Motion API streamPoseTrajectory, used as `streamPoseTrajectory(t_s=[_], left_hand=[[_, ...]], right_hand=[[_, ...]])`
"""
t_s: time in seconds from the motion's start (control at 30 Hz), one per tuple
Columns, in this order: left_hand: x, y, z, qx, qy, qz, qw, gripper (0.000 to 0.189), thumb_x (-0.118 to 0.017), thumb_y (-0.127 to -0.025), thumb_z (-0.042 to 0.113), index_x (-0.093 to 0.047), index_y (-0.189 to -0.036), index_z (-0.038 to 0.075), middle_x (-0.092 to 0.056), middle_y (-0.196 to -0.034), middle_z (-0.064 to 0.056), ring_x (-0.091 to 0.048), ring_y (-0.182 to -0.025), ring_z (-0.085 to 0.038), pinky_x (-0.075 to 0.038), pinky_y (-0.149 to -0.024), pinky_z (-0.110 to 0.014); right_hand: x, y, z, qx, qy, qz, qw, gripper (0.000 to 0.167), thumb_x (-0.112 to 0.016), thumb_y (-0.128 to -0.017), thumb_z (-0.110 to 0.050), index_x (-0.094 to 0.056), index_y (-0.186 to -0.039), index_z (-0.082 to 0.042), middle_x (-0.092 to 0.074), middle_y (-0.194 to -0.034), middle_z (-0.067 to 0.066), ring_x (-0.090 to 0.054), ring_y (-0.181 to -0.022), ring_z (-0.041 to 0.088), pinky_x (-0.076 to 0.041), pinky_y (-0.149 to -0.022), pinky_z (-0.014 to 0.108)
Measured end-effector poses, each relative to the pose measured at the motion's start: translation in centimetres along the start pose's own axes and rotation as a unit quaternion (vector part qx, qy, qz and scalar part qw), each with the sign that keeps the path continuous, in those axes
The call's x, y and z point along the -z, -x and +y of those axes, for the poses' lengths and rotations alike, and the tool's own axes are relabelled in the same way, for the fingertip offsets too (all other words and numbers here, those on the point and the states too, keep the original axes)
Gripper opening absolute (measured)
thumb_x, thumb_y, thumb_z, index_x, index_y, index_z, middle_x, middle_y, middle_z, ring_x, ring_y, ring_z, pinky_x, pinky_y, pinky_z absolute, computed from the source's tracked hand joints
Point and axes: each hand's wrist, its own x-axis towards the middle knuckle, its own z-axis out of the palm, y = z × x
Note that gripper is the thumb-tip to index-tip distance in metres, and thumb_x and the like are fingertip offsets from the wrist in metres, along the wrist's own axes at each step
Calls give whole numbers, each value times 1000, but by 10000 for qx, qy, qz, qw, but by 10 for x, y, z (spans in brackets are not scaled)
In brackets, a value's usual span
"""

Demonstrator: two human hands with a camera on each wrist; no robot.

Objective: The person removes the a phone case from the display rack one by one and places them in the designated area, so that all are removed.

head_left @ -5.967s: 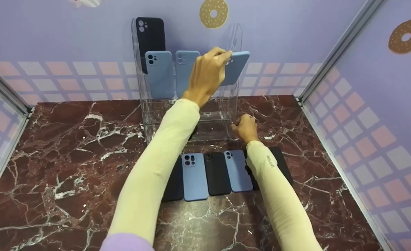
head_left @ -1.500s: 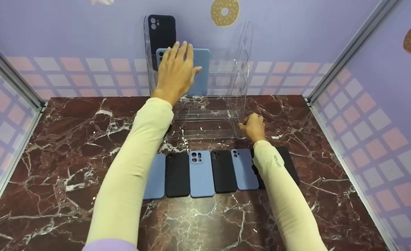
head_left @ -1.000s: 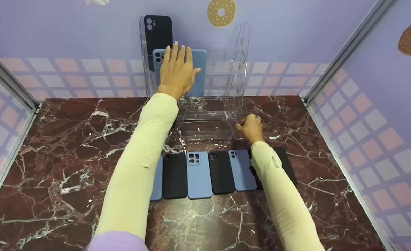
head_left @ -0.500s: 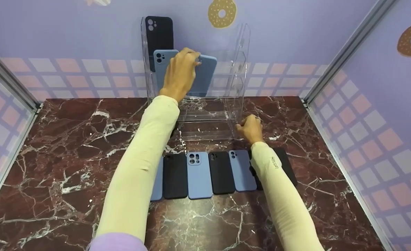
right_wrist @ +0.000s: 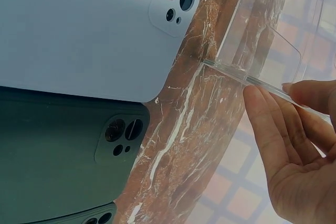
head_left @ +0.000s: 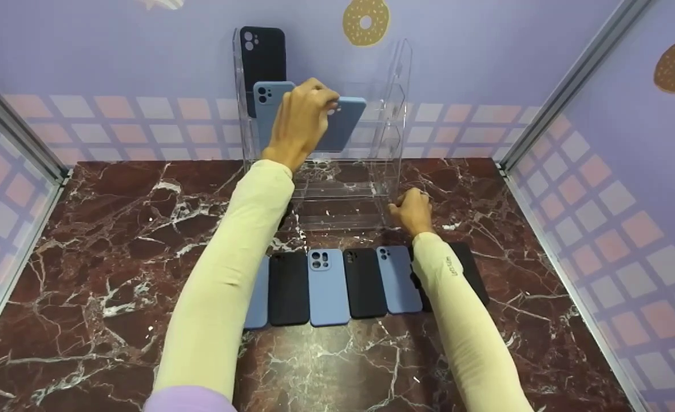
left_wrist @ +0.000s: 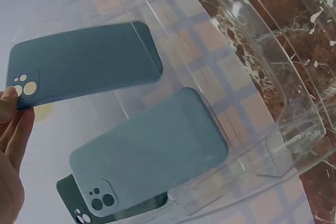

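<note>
My left hand (head_left: 302,117) pinches a blue phone case (head_left: 346,123) by its camera end; the case hangs tilted in front of the upper tier of a clear acrylic display stand (head_left: 343,198). In the left wrist view, thumb and fingers grip that case (left_wrist: 86,61) at the corner with the camera holes. Just left of it a second blue phone case (head_left: 264,111) leans in the stand, partly behind the hand. Behind stands a black phone case (head_left: 263,60) on the top tier. My right hand (head_left: 413,213) holds the stand's right side, pinching its clear edge (right_wrist: 236,72).
A row of phone cases lies on the marble table (head_left: 114,229), including a blue case (head_left: 329,294), a black case (head_left: 365,286) and a bluish case (head_left: 400,283). Forearms cover parts of the row. Patterned wall panels (head_left: 183,123) stand behind and at the sides.
Six seconds ago my left hand held a blue case farther right. Later it lay flat over two cases in the stand; now it has pinched the right one and tilted it up rightward. Right hand stays.
</note>
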Motion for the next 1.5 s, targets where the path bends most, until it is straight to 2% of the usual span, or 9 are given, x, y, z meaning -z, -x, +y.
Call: streamPoseTrajectory(t_s=[0.27,0.43,0.6,0.73,0.87,1.1,1.27,1.37,1.5], left_hand=[[15,12,20,-870,324,654,9935,16,-65,-98,8,-75,-107,-1,-71,-105,-17,-72,-89,-30,-58,-83,-29],[33,31,27,-1286,726,847,9854,17,-64,-98,8,-75,-104,-4,-71,-101,-18,-72,-85,-28,-58,-79,-26],[50,57,19,-1548,807,987,9797,14,-65,-96,4,-75,-100,-6,-71,-96,-18,-72,-81,-27,-58,-74,-26],[64,79,5,-1495,742,962,9813,11,-68,-93,0,-75,-99,-7,-72,-95,-19,-72,-81,-29,-59,-74,-30],[77,101,-12,-1065,654,853,9885,10,-70,-90,-3,-75,-98,-7,-73,-94,-21,-72,-80,-31,-60,-72,-33],[98,129,-43,430,713,136,9964,14,-70,-88,-9,-75,-101,-6,-73,-100,-24,-72,-85,-35,-60,-75,-43],[106,148,-71,1219,502,-444,9903,14,-71,-89,-6,-76,-102,-4,-73,-103,-24,-71,-86,-37,-59,-74,-44],[107,161,-90,1565,334,-722,9845,14,-71,-89,-3,-76,-103,-2,-73,-103,-25,-70,-74,-33,-57,-61,-33],[107,177,-111,1957,234,-1207,9729,16,-71,-90,1,-77,-106,0,-74,-100,-24,-60,-57,-22,-42,-44,-23]], right_hand=[[1,-3,2,96,-2,34,9999,25,-74,-87,-17,-73,-100,5,-70,-111,27,-61,-113,47,-44,-101,55],[2,-4,3,138,53,8,9999,27,-73,-88,-17,-72,-100,6,-70,-111,27,-59,-116,47,-43,-102,55],[2,-7,4,150,44,-58,9999,29,-72,-88,-18,-71,-103,7,-67,-114,28,-55,-119,46,-41,-104,56],[3,-9,6,147,12,-59,9999,29,-72,-88,-18,-71,-101,8,-67,-112,28,-54,-119,47,-39,-104,57],[5,-10,9,153,54,-40,9999,29,-71,-88,-18,-71,-101,8,-68,-112,28,-55,-118,47,-40,-104,56],[12,-10,11,63,21,34,10000,27,-72,-87,-16,-72,-100,8,-68,-114,30,-58,-117,48,-43,-102,56],[13,-8,11,40,46,14,10000,27,-71,-87,-17,-72,-100,7,-68,-113,30,-57,-118,48,-42,-103,56],[12,-8,11,5,62,3,10000,27,-71,-87,-17,-72,-101,7,-68,-115,30,-57,-118,47,-43,-103,55],[12,-7,11,-13,63,-2,10000,29,-70,-87,-17,-71,-103,7,-67,-117,29,-57,-120,47,-42,-104,55]])
